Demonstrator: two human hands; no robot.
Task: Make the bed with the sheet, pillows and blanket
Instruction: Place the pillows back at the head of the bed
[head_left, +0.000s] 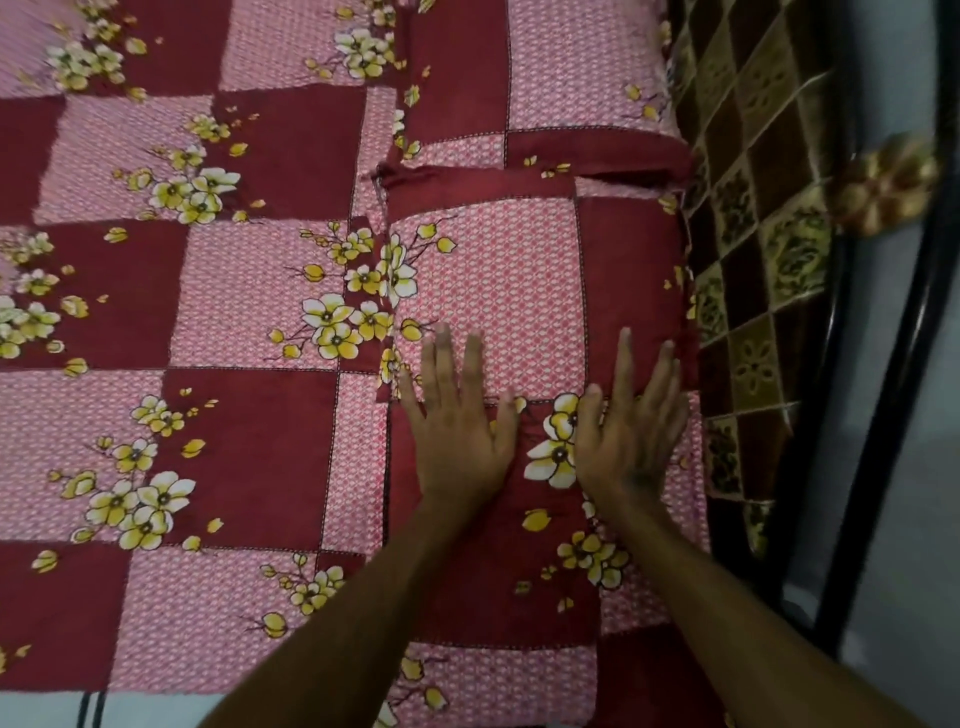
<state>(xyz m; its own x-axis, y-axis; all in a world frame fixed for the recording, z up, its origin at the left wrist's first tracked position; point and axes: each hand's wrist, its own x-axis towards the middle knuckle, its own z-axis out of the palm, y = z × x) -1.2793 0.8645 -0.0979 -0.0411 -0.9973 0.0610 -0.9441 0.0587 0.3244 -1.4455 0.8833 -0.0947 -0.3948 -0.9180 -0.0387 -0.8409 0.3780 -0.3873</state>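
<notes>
I held the left hand (460, 431) and the right hand (631, 431) flat, fingers straight and gripping nothing, side by side on the near pillow (519, 312), presumably to smooth its cover. That pillow lay at the bed's right edge on the matching sheet (234, 426); a second pillow (545, 78) lay just beyond it. I saw no blanket.

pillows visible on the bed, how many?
2. Near pillow under the left hand and right hand, both flat on it. Far pillow just beyond it, by the headboard side. Others may be out of frame.
</notes>
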